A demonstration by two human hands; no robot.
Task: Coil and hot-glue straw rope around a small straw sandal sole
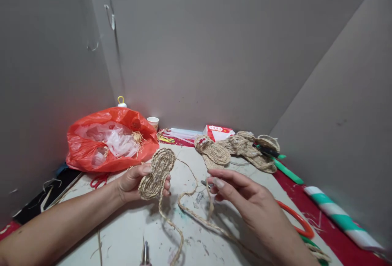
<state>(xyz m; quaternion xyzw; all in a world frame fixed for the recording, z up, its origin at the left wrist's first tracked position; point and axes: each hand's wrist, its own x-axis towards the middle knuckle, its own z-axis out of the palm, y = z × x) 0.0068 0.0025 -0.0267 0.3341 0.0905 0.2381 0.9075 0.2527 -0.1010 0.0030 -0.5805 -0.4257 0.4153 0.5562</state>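
My left hand [134, 182] is closed round a small shoe-sole shape [157, 172] of coiled, braided straw, its flat face turned up toward me. A straw braid [168, 219] hangs from the sole and runs toward the near table edge. To the right, my right hand [241, 196] pinches a thin straw strand [210, 196] between thumb and fingers. A dark pointed metal tip [204, 183] shows beside these fingers; the rest of that tool is hidden. Another length of braid [196, 217] curves across the white tabletop [183, 241] between my hands.
A red plastic bag [113, 112] stands back left, with red scissors [99, 181] before it. Finished straw soles [214, 151] lie back right by a red-and-white box [219, 132]. A paper cup [153, 123], orange ring [301, 221], striped roll [343, 217] and metal-tipped tool [145, 253] surround the work.
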